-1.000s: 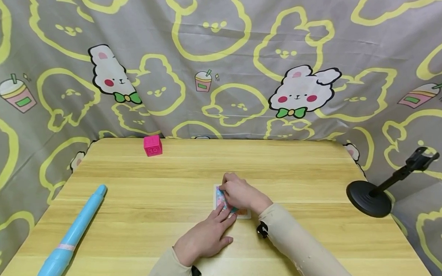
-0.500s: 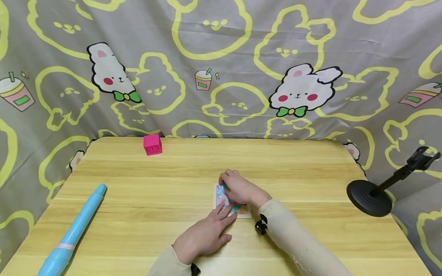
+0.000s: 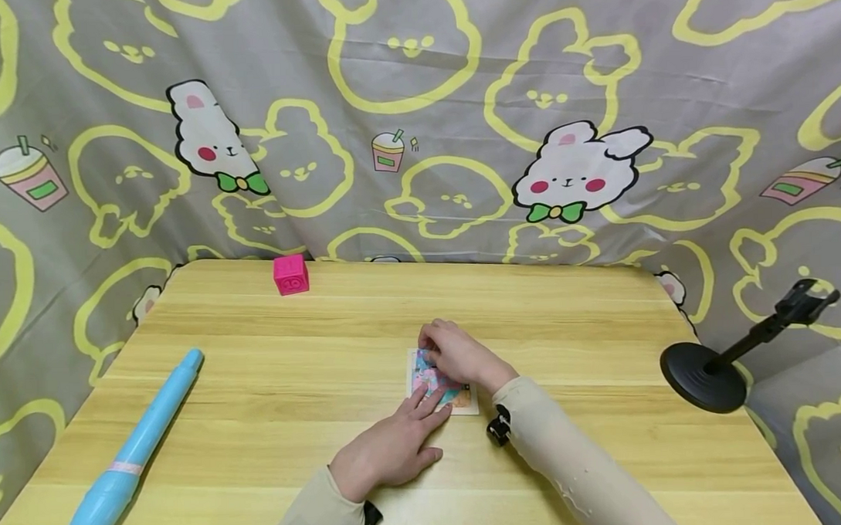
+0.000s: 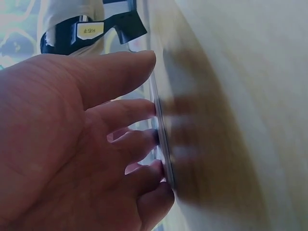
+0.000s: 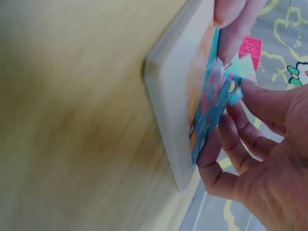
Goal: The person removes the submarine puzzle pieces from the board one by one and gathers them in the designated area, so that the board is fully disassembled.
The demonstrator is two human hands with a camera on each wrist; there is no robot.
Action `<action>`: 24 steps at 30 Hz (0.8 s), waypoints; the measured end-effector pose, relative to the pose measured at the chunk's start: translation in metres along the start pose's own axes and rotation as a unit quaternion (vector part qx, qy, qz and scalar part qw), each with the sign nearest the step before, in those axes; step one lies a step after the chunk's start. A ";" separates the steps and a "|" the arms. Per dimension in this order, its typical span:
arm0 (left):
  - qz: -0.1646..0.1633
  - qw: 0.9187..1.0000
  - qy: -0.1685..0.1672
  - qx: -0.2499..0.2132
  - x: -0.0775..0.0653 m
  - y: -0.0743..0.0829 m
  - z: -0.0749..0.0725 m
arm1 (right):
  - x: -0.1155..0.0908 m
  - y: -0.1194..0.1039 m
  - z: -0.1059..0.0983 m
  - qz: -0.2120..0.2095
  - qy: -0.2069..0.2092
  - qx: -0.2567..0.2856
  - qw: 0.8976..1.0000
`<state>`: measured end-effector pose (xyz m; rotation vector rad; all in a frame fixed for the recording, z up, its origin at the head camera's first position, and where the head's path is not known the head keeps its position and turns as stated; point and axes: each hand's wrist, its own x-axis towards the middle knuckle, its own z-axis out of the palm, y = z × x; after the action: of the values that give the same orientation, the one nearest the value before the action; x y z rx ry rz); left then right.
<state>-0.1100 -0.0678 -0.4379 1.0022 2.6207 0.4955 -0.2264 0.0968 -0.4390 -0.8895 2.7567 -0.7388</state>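
A small jigsaw puzzle [image 3: 458,402] with a white border and a blue, pink and orange picture lies flat on the wooden table. My left hand [image 3: 388,453] rests spread at its near left side, fingertips on the picture; in the left wrist view its fingers [image 4: 137,144] touch the board's edge. Over the puzzle's far part, my right hand [image 3: 466,361] pinches a light-blue puzzle piece [image 5: 239,72] between thumb and fingers. That piece stands tilted up from the board in the right wrist view. My right hand hides part of the picture in the head view.
A pink block [image 3: 291,275] sits at the table's far left edge. On the left lies a blue toy microphone-like stick [image 3: 144,434]. A black stand [image 3: 710,376] with a round base is at the right. A patterned curtain [image 3: 450,122] hangs behind the table [image 3: 291,344].
My right hand has shifted slightly away and right, uncovering more of the blue and pink picture. The left hand has stayed almost still on the puzzle.
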 end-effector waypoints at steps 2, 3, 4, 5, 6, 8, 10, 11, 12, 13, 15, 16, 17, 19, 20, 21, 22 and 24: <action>-0.002 1.000 -0.002 -0.004 0.000 0.000 0.000 | 0.001 0.001 0.000 -0.003 0.001 0.002 1.000; -0.003 1.000 -0.002 -0.005 0.000 0.000 0.000 | 0.002 0.001 0.000 -0.003 0.001 0.004 1.000; -0.003 1.000 -0.003 -0.006 0.000 0.000 0.000 | 0.003 0.001 0.000 -0.003 0.000 0.006 1.000; -0.002 1.000 -0.003 -0.006 0.000 0.000 0.000 | 0.003 0.002 0.000 -0.003 -0.002 0.006 1.000; -0.002 1.000 -0.003 -0.006 0.000 0.000 0.000 | 0.003 0.002 0.000 -0.002 -0.003 0.008 1.000; 0.000 1.000 -0.003 -0.005 0.000 0.000 0.000 | 0.004 0.003 0.000 0.000 -0.006 0.013 1.000; -0.001 1.000 -0.004 -0.005 0.000 0.001 0.000 | 0.004 0.004 -0.001 0.004 -0.009 0.024 1.000; -0.001 1.000 -0.005 -0.006 0.000 0.001 0.000 | 0.004 0.004 -0.001 0.009 -0.011 0.032 0.999; -0.002 1.000 -0.006 -0.008 0.000 0.001 0.000 | 0.003 0.005 -0.002 0.014 -0.013 0.042 0.999; -0.003 1.000 -0.007 -0.010 -0.001 0.001 0.000 | 0.003 0.005 -0.003 0.016 -0.015 0.052 0.998; -0.003 1.000 -0.008 -0.011 -0.001 0.001 0.000 | 0.003 0.006 -0.005 0.023 -0.020 0.074 0.997; -0.003 1.000 -0.008 -0.012 -0.001 0.001 0.000 | 0.003 0.007 -0.006 0.026 -0.022 0.085 0.996; -0.003 1.000 -0.009 -0.013 -0.001 0.000 -0.001 | 0.002 0.007 -0.007 0.027 -0.023 0.094 0.995; -0.003 1.000 -0.010 -0.015 -0.001 0.000 -0.001 | 0.001 0.009 -0.011 0.025 -0.023 0.110 0.993; -0.003 1.000 -0.011 -0.015 -0.001 0.000 -0.001 | 0.000 0.010 -0.013 0.028 -0.021 0.116 0.993; -0.003 1.000 -0.012 -0.017 -0.001 -0.001 -0.001 | -0.002 0.012 -0.016 0.028 -0.017 0.122 0.992; -0.003 1.000 -0.011 -0.019 -0.001 -0.001 -0.001 | -0.003 0.014 -0.019 0.028 -0.010 0.125 0.992; -0.003 1.000 -0.011 -0.022 -0.001 -0.001 -0.002 | -0.007 0.020 -0.025 0.034 0.002 0.137 0.990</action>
<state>-0.1104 -0.0696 -0.4365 0.9806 2.5810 0.5359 -0.2383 0.1249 -0.4275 -0.7332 2.5881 -1.0742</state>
